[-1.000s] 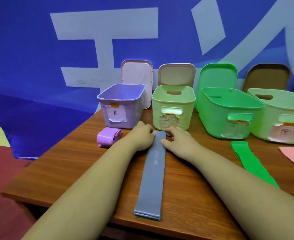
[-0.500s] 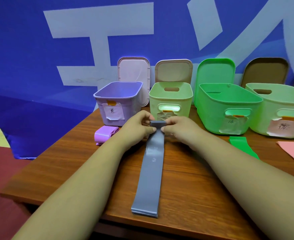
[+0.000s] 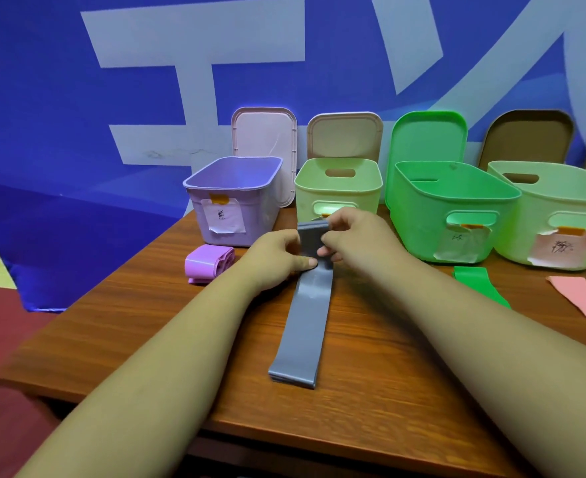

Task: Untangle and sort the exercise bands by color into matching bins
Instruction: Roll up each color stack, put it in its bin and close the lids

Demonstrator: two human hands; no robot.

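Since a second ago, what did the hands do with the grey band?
The left hand and right hand, which rested on the far end of the flat grey rubber band, pinched it, lifted it off the wooden table and folded it over. Its near end, the rolled purple band, flat green band and pink band stayed put.

left hand (image 3: 277,255), right hand (image 3: 357,236): pinch grey band (image 3: 307,315) far end | table (image 3: 146,322)

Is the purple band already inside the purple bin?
No, the purple band lies folded on the table just in front of the purple bin.
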